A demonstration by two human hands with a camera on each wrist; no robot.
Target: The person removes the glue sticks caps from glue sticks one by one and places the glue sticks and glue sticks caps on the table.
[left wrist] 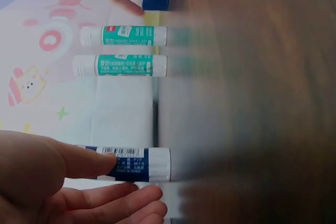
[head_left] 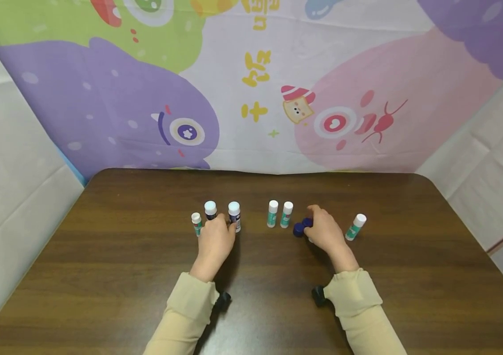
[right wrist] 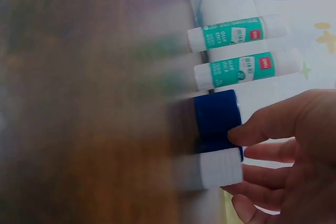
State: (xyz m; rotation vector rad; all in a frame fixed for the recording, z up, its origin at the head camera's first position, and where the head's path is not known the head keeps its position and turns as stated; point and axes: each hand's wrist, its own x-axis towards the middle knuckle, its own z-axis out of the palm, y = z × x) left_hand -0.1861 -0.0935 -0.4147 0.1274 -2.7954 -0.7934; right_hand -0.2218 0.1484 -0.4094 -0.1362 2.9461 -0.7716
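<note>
My left hand (head_left: 216,237) is among glue sticks at left. Its thumb overlaps a navy glue stick with a white base (left wrist: 160,164) in the left wrist view, with the other fingers below it; contact is unclear. Another navy glue stick (head_left: 210,209) and a smaller green one (head_left: 196,223) stand left of this hand, partly hidden. My right hand (head_left: 326,231) reaches around small caps. In the right wrist view its thumb tip lies at the edge of a blue cap (right wrist: 216,116), its fingers behind a white cap (right wrist: 221,169). A second blue cap (head_left: 307,222) is partly covered.
Two green-and-white glue sticks (head_left: 272,214) (head_left: 286,215) stand upright between the hands. Another green glue stick (head_left: 355,227) stands right of the right hand. The brown wooden table (head_left: 269,315) ends at a cartoon-printed cloth (head_left: 251,143) behind.
</note>
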